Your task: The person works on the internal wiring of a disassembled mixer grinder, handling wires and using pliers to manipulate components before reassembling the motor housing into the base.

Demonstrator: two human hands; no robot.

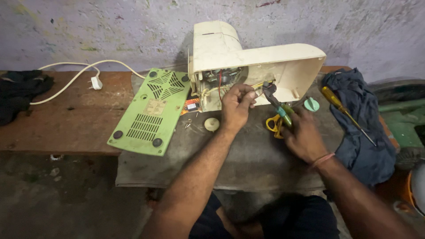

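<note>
Left hand (pixel 237 106) pinches a wire, seemingly, at the cream casing (pixel 265 62); right hand (pixel 303 132) grips pliers (pixel 276 104) beside it.

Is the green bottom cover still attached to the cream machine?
No, the green cover lies flat on the bench, to the left of the cream machine, apart from its open housing.

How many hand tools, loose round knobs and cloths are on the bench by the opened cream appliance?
Hand tools: 3 – green-handled pliers in the right hand, yellow-handled scissors, yellow-handled screwdriver
Loose round knobs: 2 – cream knob, mint-green knob
Cloths: 2 – dark blue cloth, black cloth
Total: 7
</note>
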